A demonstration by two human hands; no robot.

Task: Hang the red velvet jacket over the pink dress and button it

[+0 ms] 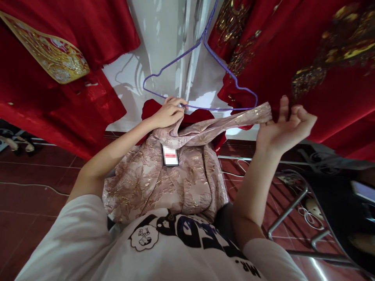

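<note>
Garment [187, 187]: pink with metallic flowers, spread across our lap; one narrow part stretches to our right.
Left hand [170, 112]: we have its fingers closed on the garment's upper edge, at the hanger's lower bar.
Right hand [283, 130]: palm towards us, some fingers bent and apart, beside the narrow part's end; we cannot tell whether any finger grips it.
Hanger [219, 109]: purple, upright ahead of us, above the garment.
Tag [170, 157]: white with a red band, blurred, on the garment between our arms.
Red clothes: hung on our left [96, 31] and right [272, 54], both gold-trimmed.
Chair [325, 195]: black-seated, metal-legged, to our right.
</note>
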